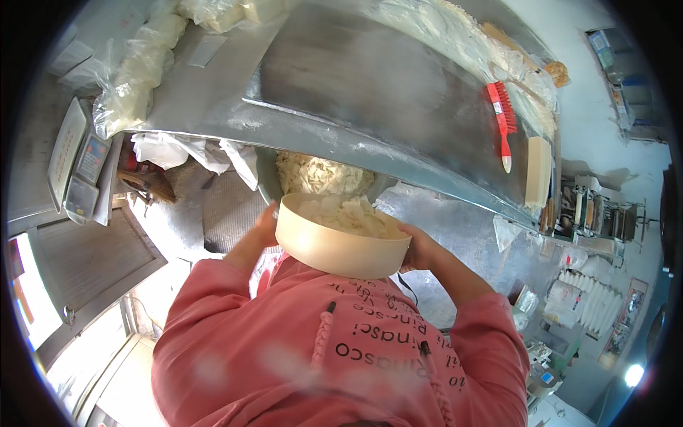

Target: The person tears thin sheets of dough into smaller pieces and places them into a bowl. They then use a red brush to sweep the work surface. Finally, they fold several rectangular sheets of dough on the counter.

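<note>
A round cream-coloured tub (334,245) is held against my chest, tilted away from me, with pale shredded dough (356,213) inside it. My left hand (267,220) grips its left side and my right hand (418,248) grips its right side. Just beyond the tub sits a grey metal bowl (265,178) under the table edge, filled with more of the pale dough (320,174). My pink sleeves and sweatshirt fill the lower part of the view.
A long metal table (370,78) spans the top, floured along its far edge. A red brush (502,117) lies on its right part. Plastic bags (139,71) of dough lie at the left, next to a weighing scale (82,164). Machines stand at the right.
</note>
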